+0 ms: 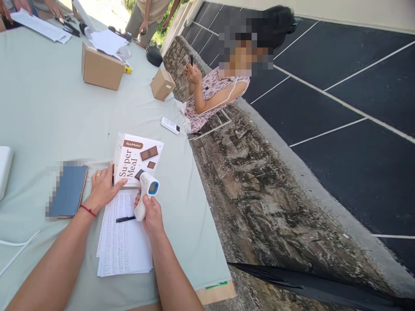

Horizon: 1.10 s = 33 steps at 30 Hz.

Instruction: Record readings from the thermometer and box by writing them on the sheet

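Observation:
My left hand (103, 186) grips the lower left side of a white and brown meal box (149, 142), its thumb across the front near the bottom edge. In my right hand (153, 212) is a white infrared thermometer (141, 209) with a blue-rimmed screen, held just in front of the box's lower right corner. Beneath lies a stack of printed sheets (125, 250), partly covered by the box and my right hand. A black pen (125, 219) rests on the sheets. To the left of my left hand is a dark blue notebook (68, 190).
Farther along the cloth-covered table (58, 116) stand a large cardboard box (100, 69) and a smaller one (162, 84). A white device (170, 125) lies near the right edge. A seated person (215, 93) holds a phone there. Other people's hands are at the far end.

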{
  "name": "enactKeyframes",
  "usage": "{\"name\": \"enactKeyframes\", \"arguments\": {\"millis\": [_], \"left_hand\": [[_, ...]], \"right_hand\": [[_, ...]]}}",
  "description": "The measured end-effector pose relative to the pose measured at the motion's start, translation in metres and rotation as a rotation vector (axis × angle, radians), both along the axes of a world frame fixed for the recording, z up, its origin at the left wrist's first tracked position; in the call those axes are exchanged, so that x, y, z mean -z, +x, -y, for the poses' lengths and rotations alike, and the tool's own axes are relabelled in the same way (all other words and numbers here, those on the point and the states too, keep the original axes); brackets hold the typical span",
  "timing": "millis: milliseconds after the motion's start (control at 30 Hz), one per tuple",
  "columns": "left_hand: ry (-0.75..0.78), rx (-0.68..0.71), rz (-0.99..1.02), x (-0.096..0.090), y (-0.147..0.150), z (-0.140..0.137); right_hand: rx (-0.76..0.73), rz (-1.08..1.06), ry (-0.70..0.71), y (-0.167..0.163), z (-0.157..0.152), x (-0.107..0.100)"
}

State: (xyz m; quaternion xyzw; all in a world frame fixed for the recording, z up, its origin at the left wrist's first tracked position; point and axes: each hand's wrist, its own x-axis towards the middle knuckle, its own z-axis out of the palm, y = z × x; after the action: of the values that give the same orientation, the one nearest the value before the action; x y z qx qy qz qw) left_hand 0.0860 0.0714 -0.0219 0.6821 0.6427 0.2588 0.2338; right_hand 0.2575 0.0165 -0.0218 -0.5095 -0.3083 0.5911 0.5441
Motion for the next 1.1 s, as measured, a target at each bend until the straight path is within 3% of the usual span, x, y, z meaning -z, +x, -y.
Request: {"name": "enactKeyframes", "arguments": {"millis": [433,900,1100], "left_hand": [[-0.016,0.007,0.004,-0.003,0.0,0.0],[-0.002,0.019,0.031,-0.001,-0.002,-0.003],[-0.007,0.018,0.038,0.0,-0.005,-0.004]], "right_hand": [[-0.043,-0.025,0.015,-0.002,0.001,0.0],[-0.007,0.15,0.008,0.007,0.036,-0.046],[-0.019,0.241,0.028,0.023,0.041,-0.042]]}}
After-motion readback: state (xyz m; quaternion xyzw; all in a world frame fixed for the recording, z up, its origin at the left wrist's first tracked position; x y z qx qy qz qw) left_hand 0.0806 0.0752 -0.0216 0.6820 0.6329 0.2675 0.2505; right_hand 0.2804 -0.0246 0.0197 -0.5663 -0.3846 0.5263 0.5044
